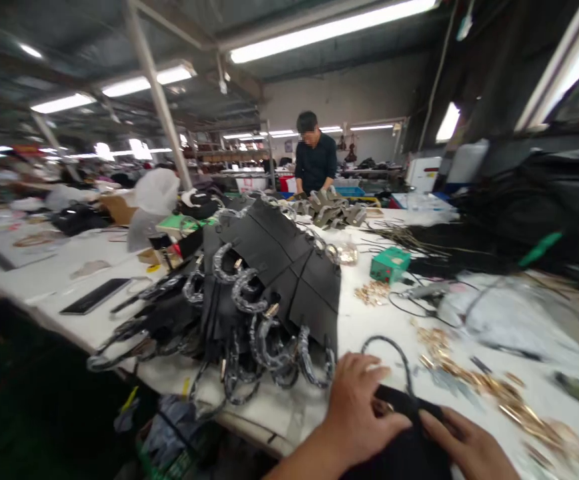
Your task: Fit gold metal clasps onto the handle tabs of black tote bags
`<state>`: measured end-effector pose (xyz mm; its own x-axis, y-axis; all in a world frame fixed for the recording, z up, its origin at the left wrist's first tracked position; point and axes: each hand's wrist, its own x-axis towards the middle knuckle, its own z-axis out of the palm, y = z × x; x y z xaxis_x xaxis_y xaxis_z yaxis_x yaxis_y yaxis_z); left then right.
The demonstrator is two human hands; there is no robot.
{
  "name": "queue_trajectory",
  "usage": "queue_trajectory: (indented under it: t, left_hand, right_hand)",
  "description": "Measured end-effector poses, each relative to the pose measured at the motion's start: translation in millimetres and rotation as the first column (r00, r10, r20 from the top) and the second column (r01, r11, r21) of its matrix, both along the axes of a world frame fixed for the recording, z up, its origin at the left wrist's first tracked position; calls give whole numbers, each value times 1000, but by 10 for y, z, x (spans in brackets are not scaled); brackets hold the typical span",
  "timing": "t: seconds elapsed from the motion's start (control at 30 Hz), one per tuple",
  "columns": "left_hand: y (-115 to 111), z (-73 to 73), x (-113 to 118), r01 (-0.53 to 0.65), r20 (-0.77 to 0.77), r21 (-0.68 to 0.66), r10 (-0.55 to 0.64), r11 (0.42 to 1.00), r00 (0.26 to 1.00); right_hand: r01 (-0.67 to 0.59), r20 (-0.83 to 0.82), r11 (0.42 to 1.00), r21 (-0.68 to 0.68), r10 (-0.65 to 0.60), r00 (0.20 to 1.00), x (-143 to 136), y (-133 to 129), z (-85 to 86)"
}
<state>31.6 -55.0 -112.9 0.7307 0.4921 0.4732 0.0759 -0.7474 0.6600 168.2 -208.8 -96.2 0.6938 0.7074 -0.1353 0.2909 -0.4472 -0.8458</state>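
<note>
Black bag (394, 460) at the near edge of the white worktable (364, 327), worked by a person's two bare hands. The bag is dark and matte, its lower part cut off by the bottom of the view; a slim, dark handle (403, 357) arches up from its top and curves over to the left. A small, shiny metal detail (390, 406) shows near the upper edge, beside the left thumb; its exact form is too blurred to tell.

The bag lies between and beneath the hands. The left hand (359, 407) curves over its upper left corner, fingers bent, thumb set apart from them on the bag; whether they pinch the material cannot be told. The right hand (469, 437) pinches the upper right edge, thumb on the near face beside the handle's base, fingers behind.

Left of the hands, a heap of black bags (279, 260) bears handles in glossy wrapping (249, 293). To the right lie loose gold-toned fittings (519, 407); farther back stand a green box (389, 264) and, beyond the table, another person (315, 160) in dark clothing, head bowed.
</note>
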Motion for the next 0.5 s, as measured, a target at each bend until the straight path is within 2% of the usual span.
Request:
queue_trajectory:
  t: [0.1, 0.23, 0.3, 0.4, 0.43, 0.5]
  left_hand:
    - [21, -13, -203, -114, -10, -95, 114, 989, 993]
    - [58, -176, -206, -176, -85, -335, 156, 926, 984]
    - [56, -221, -149, -185, -83, -503, 166, 844, 983]
    - [74, -211, -56, -117, -26, -749, 148, 652, 989]
    - [86, -191, -29, -75, 5, -801, 132, 595, 991]
    - [110, -131, 9, -7, 50, -850, 93, 526, 994]
  right_hand:
    - [-6, -114, 998, 56, 12, 993, -2, -51, 40]
    - [49, -235, 976, 212, 3, 972, 3, -94, 91]
    - [76, -270, 963, 258, -4, 963, -6, -125, 133]
    - [97, -285, 948, 302, -7, 958, 9, -173, 169]
    - [104, -293, 943, 315, -8, 956, 28, -184, 166]
    - [128, -321, 930, 345, -11, 947, 84, -191, 138]
